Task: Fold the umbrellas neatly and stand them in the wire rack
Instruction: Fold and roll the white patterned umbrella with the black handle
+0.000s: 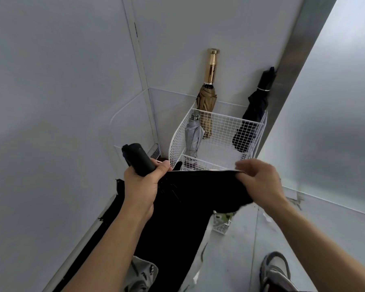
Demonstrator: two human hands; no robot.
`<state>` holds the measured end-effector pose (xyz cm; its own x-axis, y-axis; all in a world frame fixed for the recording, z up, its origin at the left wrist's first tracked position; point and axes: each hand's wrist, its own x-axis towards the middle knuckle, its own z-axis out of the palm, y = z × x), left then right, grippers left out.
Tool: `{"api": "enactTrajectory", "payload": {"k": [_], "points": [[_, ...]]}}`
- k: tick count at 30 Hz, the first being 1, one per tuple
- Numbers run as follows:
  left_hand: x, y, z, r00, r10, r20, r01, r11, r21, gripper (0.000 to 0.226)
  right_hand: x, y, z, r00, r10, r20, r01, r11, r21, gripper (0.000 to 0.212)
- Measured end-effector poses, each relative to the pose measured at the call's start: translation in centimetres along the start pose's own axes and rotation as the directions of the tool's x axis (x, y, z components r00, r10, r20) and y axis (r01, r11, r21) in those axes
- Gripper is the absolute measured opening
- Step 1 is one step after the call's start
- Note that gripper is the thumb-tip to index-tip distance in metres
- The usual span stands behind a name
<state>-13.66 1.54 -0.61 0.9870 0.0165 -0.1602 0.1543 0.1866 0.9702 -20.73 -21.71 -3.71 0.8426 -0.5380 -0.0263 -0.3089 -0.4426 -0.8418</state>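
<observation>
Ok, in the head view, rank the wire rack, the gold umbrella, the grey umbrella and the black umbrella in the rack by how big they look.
1. Wire rack, clearly largest.
2. Gold umbrella and black umbrella: similar visible length, too close to rank, and both stand partly behind the mesh.
3. Grey umbrella, smallest, though it stands nearer the camera.

left hand (140, 185) grips the black umbrella (183, 207) by its handle at centre frame; right hand (259, 179) pinches its canopy edge. behind, the white wire rack (217, 140) holds gold (208, 98), grey (193, 133) and black (255, 114) folded umbrellas.
</observation>
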Motion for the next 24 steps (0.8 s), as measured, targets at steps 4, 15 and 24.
{"api": "enactTrajectory", "payload": {"k": [4, 15, 24], "points": [[0.5, 0.2, 0.0, 0.981, -0.109, -0.158, 0.084, 0.984, -0.160, 0.026, -1.1, -1.2, -1.3, 0.979, -0.110, -0.173, 0.154, 0.953, 0.262, 0.019], [-0.1, 0.1, 0.8, 0.985, -0.128, -0.114, 0.095, 0.961, -0.259, 0.027, -5.9, -3.0, 3.4, 0.923, -0.255, 0.287, 0.136, 0.916, 0.377, 0.019], [-2.2, -0.1, 2.1, 0.985, -0.076, 0.153, 0.091, 0.991, -0.100, 0.030, -4.7, -1.6, 6.3, 0.934, -0.128, 0.334, 0.052, 0.972, 0.229, 0.021]]}}
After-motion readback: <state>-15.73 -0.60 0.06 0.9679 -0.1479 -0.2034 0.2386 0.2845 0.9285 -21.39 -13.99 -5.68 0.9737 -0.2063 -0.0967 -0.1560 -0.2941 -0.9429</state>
